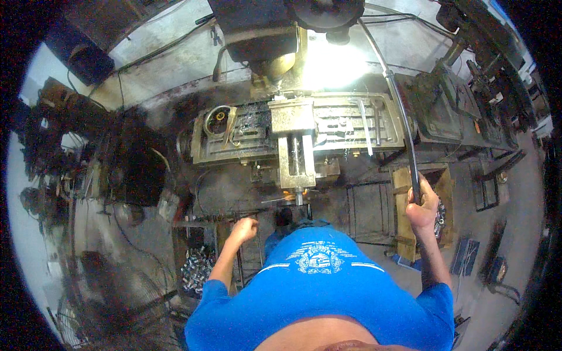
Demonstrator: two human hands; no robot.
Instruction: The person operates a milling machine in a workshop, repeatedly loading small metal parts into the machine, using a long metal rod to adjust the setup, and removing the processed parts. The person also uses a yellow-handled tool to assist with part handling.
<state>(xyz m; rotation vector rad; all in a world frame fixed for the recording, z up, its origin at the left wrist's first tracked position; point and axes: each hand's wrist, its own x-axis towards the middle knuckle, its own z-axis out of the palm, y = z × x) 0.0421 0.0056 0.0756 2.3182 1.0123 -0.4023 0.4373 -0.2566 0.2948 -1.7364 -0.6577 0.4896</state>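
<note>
The right hand [422,207] had its fingers wrapped round the black grip [415,167] of a long lever [395,99], which ran up toward the machine head [325,14]; the left hand [244,229] was loosely curled (around anything, I couldn't tell) near some small metal pieces [198,270]

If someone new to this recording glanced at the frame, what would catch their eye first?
Probably the white glare at upper centre, just above the metal vise on the machine table. Next comes the bright blue shirt, filling the lower middle. Then the long rod slanting down the right side, its lower end gripped by the person's right hand.
</note>
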